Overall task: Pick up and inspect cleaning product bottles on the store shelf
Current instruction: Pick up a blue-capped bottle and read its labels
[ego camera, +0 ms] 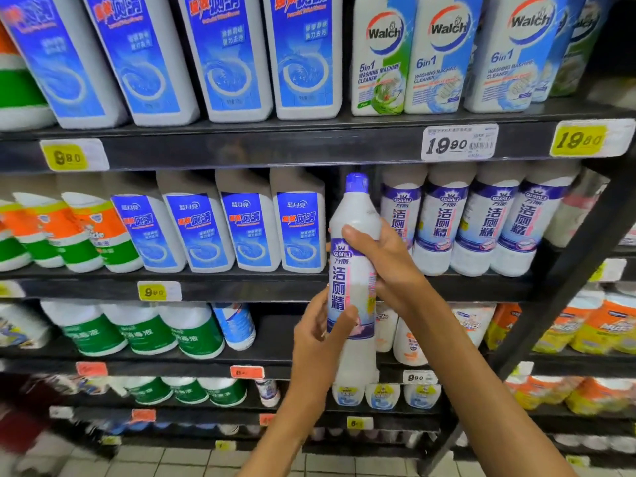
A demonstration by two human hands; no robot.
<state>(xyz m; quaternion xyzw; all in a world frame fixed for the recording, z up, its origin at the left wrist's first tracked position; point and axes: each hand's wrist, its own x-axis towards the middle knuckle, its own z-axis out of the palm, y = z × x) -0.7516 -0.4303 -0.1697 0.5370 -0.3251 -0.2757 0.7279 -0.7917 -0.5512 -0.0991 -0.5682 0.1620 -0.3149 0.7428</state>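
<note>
I hold a tall white bottle with a blue cap and a purple-and-white label upright in front of the middle shelf. My right hand grips its upper body from the right, thumb across the front. My left hand holds the lower part from the left, thumb lying on the label. Matching white bottles stand in a row on the middle shelf just to the right of the held one.
Blue-labelled white bottles fill the middle shelf's left side and the top shelf. Walch washing machine cleaner bottles stand top right. Green-labelled bottles sit lower left, orange packs lower right. A dark shelf upright slants at right. Price tags line the shelf edges.
</note>
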